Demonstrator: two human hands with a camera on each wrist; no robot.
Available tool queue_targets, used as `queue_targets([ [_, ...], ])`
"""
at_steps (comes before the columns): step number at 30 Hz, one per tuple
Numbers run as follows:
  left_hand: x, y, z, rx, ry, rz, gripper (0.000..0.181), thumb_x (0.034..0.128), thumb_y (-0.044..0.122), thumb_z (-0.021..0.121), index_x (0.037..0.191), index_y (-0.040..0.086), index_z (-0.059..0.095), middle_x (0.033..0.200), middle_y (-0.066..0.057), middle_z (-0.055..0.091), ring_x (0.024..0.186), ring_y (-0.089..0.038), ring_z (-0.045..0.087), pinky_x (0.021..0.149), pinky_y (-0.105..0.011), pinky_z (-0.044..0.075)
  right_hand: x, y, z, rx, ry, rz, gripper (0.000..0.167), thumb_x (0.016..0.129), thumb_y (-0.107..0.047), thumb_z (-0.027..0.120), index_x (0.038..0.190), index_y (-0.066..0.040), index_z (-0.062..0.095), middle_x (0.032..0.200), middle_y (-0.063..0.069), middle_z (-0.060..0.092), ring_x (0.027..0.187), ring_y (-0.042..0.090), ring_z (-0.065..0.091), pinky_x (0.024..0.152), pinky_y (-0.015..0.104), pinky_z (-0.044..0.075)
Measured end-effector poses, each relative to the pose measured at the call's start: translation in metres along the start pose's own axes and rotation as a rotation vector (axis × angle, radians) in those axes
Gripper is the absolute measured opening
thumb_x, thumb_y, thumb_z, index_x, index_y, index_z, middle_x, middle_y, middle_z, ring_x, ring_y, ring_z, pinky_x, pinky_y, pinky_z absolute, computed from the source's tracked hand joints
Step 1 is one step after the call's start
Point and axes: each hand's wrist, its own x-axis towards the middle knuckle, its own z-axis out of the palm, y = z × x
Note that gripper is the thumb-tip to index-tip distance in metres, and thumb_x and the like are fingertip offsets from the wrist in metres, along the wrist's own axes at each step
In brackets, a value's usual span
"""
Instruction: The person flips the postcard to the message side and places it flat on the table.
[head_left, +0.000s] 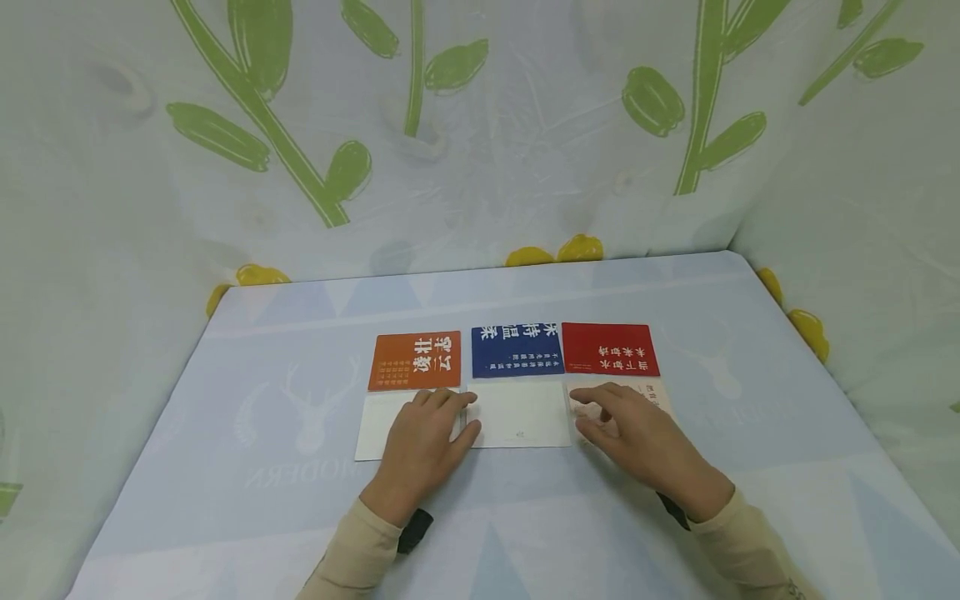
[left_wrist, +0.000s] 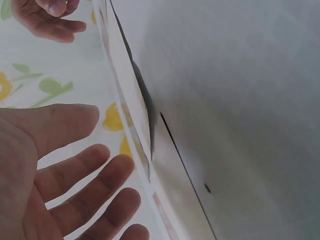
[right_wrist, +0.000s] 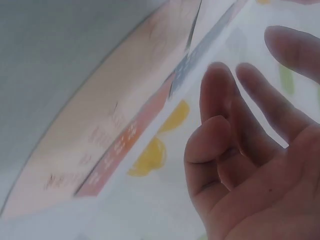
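Observation:
Six cards lie in two rows: an orange card (head_left: 412, 375), a blue card (head_left: 517, 358) and a red card (head_left: 611, 350) behind; a white card (head_left: 372, 429), another white card (head_left: 521, 417) and a pale pink card (head_left: 660, 396) in front. My left hand (head_left: 423, 450) hovers over the gap between the white cards, fingers spread and relaxed, as the left wrist view confirms. Over the pale pink card is my right hand (head_left: 641, 437), its fingers loosely bent with nothing between them. The right wrist view shows the right palm (right_wrist: 270, 185) apart from the cards.
A pale blue patterned cloth (head_left: 262, 517) covers the table beneath the cards. White curtains (head_left: 525, 167) with green leaf prints rise behind and on both sides. Dark wrist straps (head_left: 415, 531) sit below the sleeves.

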Motion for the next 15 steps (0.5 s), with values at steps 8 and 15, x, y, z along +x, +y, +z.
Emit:
queue_targets([
  [8, 0.013, 0.003, 0.002, -0.040, 0.007, 0.057, 0.040, 0.0873, 0.027, 0.080, 0.122, 0.010, 0.072, 0.112, -0.007, 0.070, 0.103, -0.025, 0.061, 0.085, -0.038, 0.053, -0.006, 0.017, -0.011, -0.010, 0.061, -0.039, 0.052, 0.091, -0.024, 0.078, 0.139, -0.019, 0.060, 0.132, 0.007, 0.063, 0.104, 0.025, 0.062, 0.082, 0.046, 0.057],
  [15, 0.028, 0.013, 0.008, -0.021, -0.021, 0.091, 0.046, 0.0872, 0.031, 0.081, 0.126, 0.009, 0.070, 0.117, -0.008, 0.070, 0.112, -0.028, 0.062, 0.096, -0.043, 0.051, -0.009, 0.033, -0.025, -0.040, 0.036, 0.016, 0.060, 0.091, -0.024, 0.077, 0.145, -0.014, 0.054, 0.141, 0.019, 0.055, 0.128, 0.040, 0.049, 0.095, 0.062, 0.049],
])
